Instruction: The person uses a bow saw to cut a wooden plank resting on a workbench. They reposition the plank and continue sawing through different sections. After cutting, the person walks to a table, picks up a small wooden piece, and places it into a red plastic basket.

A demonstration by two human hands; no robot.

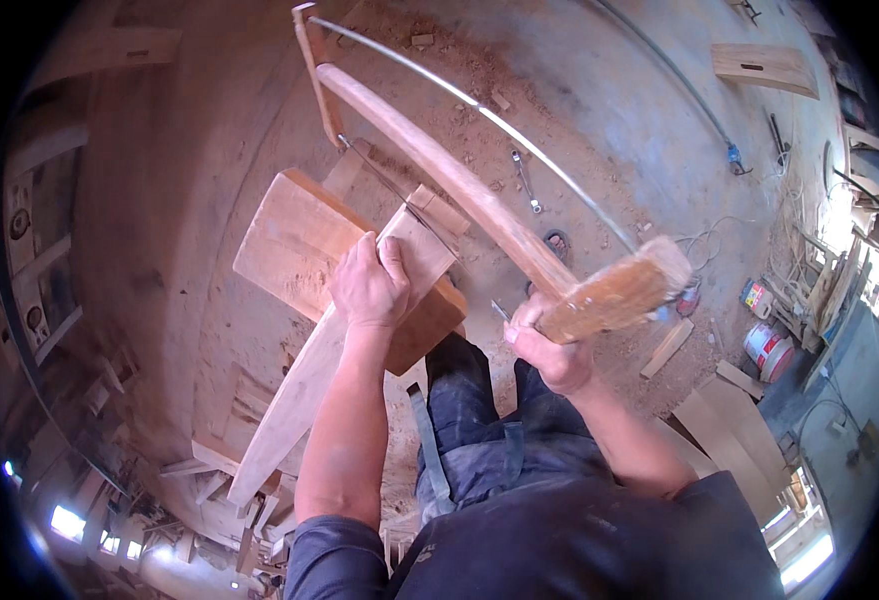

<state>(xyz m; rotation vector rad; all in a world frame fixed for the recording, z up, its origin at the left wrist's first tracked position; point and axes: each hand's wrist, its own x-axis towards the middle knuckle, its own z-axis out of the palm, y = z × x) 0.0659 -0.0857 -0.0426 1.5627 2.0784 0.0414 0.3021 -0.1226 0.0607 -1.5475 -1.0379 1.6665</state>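
Observation:
My right hand (551,352) is closed around the lower end of a wooden frame saw (449,175), which slants from upper left to lower right. The saw's thin blade (384,178) passes across the far end of a long pale wooden board (304,405). My left hand (371,285) presses on the board's top face near the blade, fingers curled over it. Under the board sits a thick wooden block (294,240) with sawdust on it. Whether the blade has cut into the wood is too small to tell.
A wrench (526,182) and scattered shavings lie on the dusty floor ahead. On the right stand paint buckets (767,345), with wood offcuts (667,348) and leaning boards (729,425) nearby. A board with a slot (764,70) lies at the far right.

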